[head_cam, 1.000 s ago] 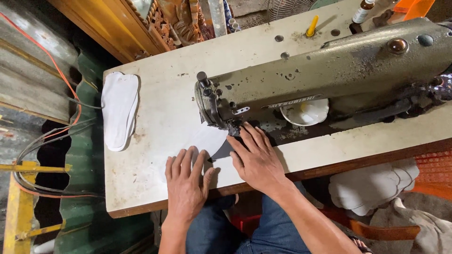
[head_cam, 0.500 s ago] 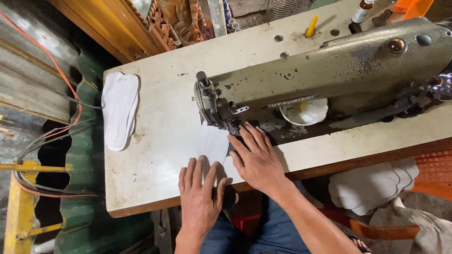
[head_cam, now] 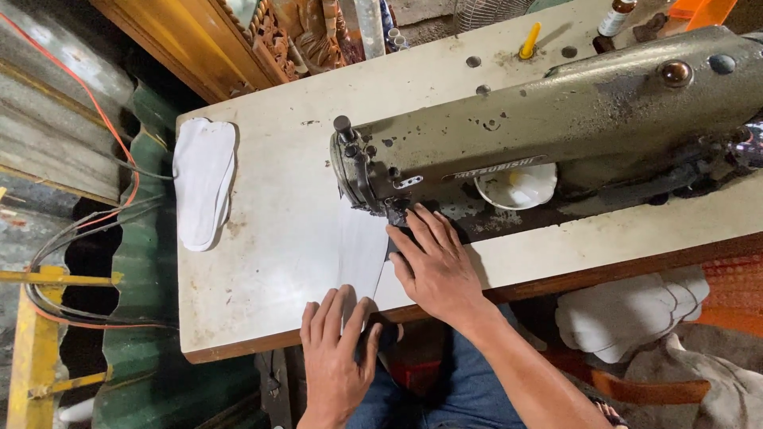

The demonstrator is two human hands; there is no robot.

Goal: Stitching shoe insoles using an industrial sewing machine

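Both hands, left hand (head_cam: 338, 349) and right hand (head_cam: 435, 266), press flat, fingers spread, on white fabric (head_cam: 362, 250) under the sewing machine (head_cam: 556, 127)

Off to my far left on the worn cream table top (head_cam: 262, 262), near its edge: a stack of white sole-shaped fabric pieces (head_cam: 203, 183). Back edge: yellow plastic peg (head_cam: 529, 40) standing upright, small brown bottle with a white label (head_cam: 616, 17) near it. Shallow white dish (head_cam: 517, 187) sits by the machine base. Orange cable (head_cam: 95, 111) runs over green corrugated sheeting (head_cam: 151, 238). White cloth bundle (head_cam: 628, 310) lies below the table on my right.
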